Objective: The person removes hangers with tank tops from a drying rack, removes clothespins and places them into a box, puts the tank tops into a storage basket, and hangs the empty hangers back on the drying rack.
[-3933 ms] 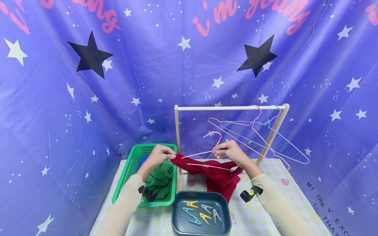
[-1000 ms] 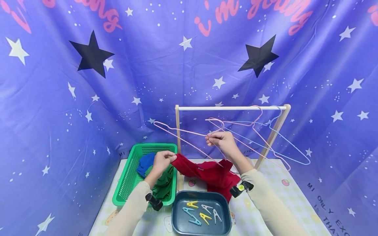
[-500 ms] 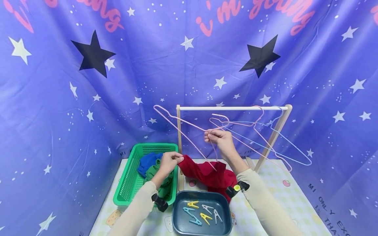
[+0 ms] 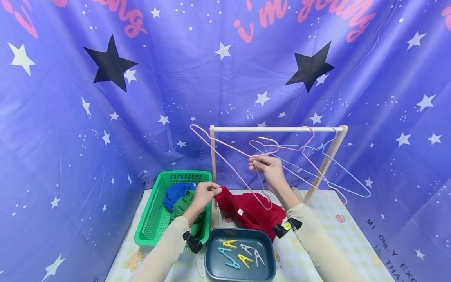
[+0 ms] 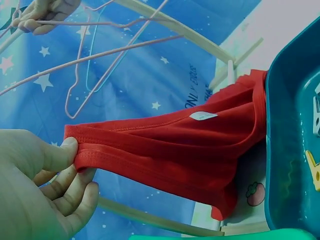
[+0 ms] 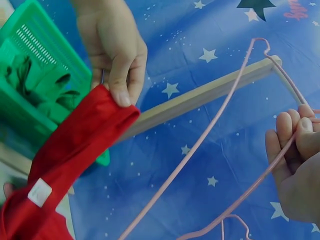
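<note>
My left hand (image 4: 203, 196) pinches one hemmed edge of a red garment (image 4: 251, 213) between thumb and fingers, raising that corner. The rest of the cloth slumps onto the table behind the tray; its exact kind is unclear. A white label (image 5: 203, 115) shows on it. Higher up and to the right, my right hand (image 4: 269, 170) grips a pink clothes hanger (image 4: 230, 147) just below its hook. The hanger is tilted, one shoulder up to the left and the other low in front of the red cloth. In the right wrist view, its long bar passes apart from the pinched edge.
A wooden rack (image 4: 260, 129) stands behind, carrying another pink hanger (image 4: 318, 172) and a blue hanger (image 4: 347, 170) on the right. At left, a green basket (image 4: 148, 231) holds blue and green cloth. A dark tray (image 4: 271, 270) with several clothespins (image 4: 244, 260) sits in front.
The pink hanger, earlier lying within the red garment, is drawn out and tilted up to the left. My left hand keeps its pinch and has shifted slightly right. The white label now shows.
</note>
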Demonstrator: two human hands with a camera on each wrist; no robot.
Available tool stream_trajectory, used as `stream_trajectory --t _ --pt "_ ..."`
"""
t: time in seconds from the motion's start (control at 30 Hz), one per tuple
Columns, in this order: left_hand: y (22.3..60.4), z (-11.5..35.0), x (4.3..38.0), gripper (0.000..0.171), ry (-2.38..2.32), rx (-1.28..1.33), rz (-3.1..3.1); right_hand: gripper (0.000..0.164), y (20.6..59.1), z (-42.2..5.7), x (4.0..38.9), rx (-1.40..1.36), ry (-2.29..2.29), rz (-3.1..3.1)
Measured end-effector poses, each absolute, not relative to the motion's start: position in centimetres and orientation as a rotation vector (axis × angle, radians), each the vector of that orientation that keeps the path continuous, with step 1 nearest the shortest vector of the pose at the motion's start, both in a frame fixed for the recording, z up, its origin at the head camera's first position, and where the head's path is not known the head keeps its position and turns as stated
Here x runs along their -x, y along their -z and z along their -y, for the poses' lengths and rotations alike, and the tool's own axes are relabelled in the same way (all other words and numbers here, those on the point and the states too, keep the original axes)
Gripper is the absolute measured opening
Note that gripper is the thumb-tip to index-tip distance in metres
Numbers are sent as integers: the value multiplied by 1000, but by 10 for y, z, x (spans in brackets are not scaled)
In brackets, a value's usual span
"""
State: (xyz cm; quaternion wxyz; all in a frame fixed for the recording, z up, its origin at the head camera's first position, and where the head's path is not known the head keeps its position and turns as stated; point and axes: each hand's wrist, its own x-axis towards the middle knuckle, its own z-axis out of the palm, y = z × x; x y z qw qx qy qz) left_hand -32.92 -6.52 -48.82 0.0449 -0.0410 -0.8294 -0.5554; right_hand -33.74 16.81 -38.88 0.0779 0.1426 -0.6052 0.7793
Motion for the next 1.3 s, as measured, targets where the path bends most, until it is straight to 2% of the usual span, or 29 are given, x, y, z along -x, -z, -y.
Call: stream_trajectory --t 0.1,0.3,0.57,1.0,1.3 --pt "487 66 329 9 1707 118 2541 15 391 -173 337 -481 -2257 1901" --pt "484 69 329 10 1730 116 2556 26 398 -184 336 -524 -2213 1994" --pt "467 72 330 12 1743 110 2535 24 412 -200 336 -441 -2186 2128" --pt "421 75 335 15 1763 182 2545 21 431 -213 340 -466 -2126 2275" --pt "382 78 344 17 1803 199 2505 21 440 -219 336 -388 -2031 2433"
